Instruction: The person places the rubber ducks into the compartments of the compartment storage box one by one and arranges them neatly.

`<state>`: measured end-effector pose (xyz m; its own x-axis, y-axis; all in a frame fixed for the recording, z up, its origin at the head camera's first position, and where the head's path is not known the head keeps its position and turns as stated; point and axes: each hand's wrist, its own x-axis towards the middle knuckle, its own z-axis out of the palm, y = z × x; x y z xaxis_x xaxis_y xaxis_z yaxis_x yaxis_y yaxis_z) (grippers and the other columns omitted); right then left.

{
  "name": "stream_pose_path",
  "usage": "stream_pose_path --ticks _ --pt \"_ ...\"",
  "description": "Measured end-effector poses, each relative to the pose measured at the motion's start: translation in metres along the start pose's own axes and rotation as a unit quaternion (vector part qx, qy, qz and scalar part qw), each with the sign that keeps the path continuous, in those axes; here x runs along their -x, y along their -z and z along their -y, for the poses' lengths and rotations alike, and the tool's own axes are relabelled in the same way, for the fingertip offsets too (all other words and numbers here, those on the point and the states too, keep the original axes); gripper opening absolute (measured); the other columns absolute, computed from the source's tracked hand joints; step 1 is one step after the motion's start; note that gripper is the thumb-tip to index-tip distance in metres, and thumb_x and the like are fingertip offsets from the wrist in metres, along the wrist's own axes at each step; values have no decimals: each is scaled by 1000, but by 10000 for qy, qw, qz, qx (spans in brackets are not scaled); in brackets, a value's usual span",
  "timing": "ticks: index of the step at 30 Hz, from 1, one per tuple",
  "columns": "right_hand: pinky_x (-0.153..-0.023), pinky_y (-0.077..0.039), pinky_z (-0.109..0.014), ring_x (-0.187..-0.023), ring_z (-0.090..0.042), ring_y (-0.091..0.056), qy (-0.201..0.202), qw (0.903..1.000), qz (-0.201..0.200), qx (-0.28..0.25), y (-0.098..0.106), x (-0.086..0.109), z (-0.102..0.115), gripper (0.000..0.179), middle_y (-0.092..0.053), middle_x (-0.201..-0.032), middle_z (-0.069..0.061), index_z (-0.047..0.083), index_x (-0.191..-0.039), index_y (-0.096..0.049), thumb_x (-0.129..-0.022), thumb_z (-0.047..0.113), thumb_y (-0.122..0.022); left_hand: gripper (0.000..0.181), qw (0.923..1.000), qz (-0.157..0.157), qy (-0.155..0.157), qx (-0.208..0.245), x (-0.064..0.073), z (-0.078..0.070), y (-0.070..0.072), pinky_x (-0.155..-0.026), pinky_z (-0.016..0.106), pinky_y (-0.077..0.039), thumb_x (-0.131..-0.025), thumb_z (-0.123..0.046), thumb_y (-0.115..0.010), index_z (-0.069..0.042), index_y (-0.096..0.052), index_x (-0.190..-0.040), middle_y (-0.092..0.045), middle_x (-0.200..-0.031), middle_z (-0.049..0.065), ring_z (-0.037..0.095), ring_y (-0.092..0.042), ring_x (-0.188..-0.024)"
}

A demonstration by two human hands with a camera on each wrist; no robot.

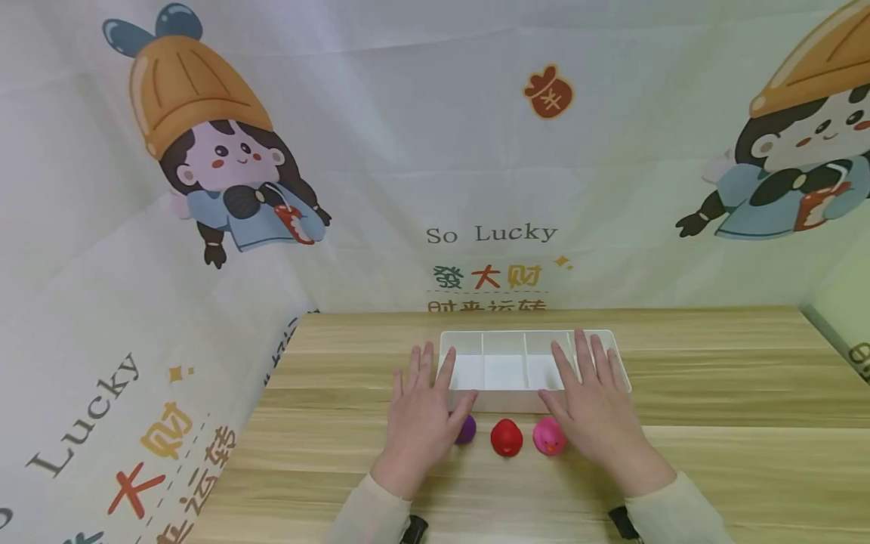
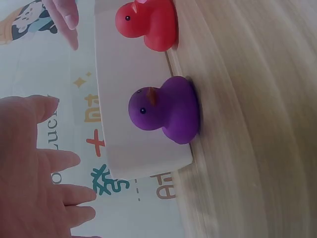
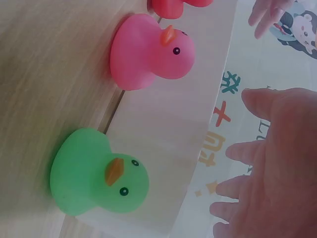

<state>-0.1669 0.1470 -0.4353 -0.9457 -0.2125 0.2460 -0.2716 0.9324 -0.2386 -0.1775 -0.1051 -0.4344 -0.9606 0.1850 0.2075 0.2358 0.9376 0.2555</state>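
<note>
Tray [image 1: 506,401] on table [image 1: 306,453], backdrop [image 1: 381,174] behind. Four ducks [image 3: 126,54] in row on table, before tray's long side. Left hand [image 1: 423,408] at tray's left end, right hand [image 1: 598,412] at right end, middle ducks [image 1: 507,438] between.

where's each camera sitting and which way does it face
Head: on the head, facing forward and down at tray; left grip, right grip, sleeves show.
Left wrist: on that wrist, facing purple duck and red duck; left grip and right fingers show.
Right wrist: on that wrist, facing pink duck and green duck; right grip and left fingers show.
The wrist views share red duck and tray.
</note>
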Motion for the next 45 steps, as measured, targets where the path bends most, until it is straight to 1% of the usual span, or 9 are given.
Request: stream_pose_path --ticks 10,14,21,25,30,34,37,41,45 --pt "-122 -7 -70 -155 -52 -12 -57 9999 -5 -130 4 12 -3 70 -17 -169 -28 8 -159 -37 -103 42 -58 67 9997 -32 168 184 3 10 1 -123 61 -25 -104 -50 -54 -11 -43 -157 -26 -169 22 42 -21 -157" --pt "-120 -9 -74 -154 -51 -17 -49 9998 -74 -194 8 21 -7 67 -23 -168 -26 11 -156 -44 -100 41 -62 65 9985 -177 167 495 6 18 1 -122 59 -29 -103 -45 -59 -8 -47 -154 -29 -167 23 43 -27 -155" --pt "-108 -33 -74 -146 -51 -36 -99 9991 -402 -66 20 41 -18 60 -39 -162 -22 13 -147 -56 -96 38 -71 56 9940 -388 -189 1006 13 40 -2 -114 57 -41 -100 -34 -67 -6 -54 -147 -37 -164 19 42 -38 -149" --pt "-99 -42 -69 -135 -47 -49 -21 9977 -669 -147 23 46 -24 56 -49 -156 -18 14 -141 -61 -91 34 -77 49 9872 -415 -203 1527 14 52 1 -113 57 -43 -99 -26 -69 -7 -57 -143 -43 -161 16 40 -41 -147" --pt "-94 -47 -64 -123 -43 -57 221 9930 -1018 -560 22 52 -32 46 -59 -144 -14 15 -128 -70 -85 24 -84 47 9779 -131 -310 2062 14 64 4 -117 59 -36 -99 -22 -70 -7 -58 -142 -46 -159 14 38 -41 -147" --pt "-86 -54 -54 -114 -35 -61 459 9871 -1295 -824 19 57 -37 38 -65 -132 -9 15 -116 -74 -80 17 -87 47 9747 109 -430 2191 11 73 4 -119 59 -33 -98 -25 -71 -9 -59 -141 -46 -160 9 36 -40 -148" --pt "-76 -57 -48 -110 -29 -63 665 9855 -1339 -801 16 61 -41 35 -67 -123 -3 17 -110 -76 -77 15 -89 43 9715 91 -551 2304 6 78 2 -118 59 -36 -99 -21 -68 -11 -60 -140 -48 -159 6 35 -43 -147" --pt "-75 -59 -45 -105 -25 -66 902 9859 -1243 -665 11 64 -47 35 -67 -114 2 19 -105 -76 -74 16 -92 38 9646 84 -779 2516 -3 80 0 -110 56 -45 -102 -14 -63 -9 -61 -140 -50 -157 9 36 -46 -144" --pt "-78 -60 -43 -98 -19 -68 889 9880 -1092 -628 5 66 -54 37 -66 -110 8 20 -104 -76 -72 18 -94 37 9594 234 -850 2680 -12 80 -1 -107 52 -49 -104 -13 -60 -7 -60 -141 -50 -157 8 34 -47 -144"
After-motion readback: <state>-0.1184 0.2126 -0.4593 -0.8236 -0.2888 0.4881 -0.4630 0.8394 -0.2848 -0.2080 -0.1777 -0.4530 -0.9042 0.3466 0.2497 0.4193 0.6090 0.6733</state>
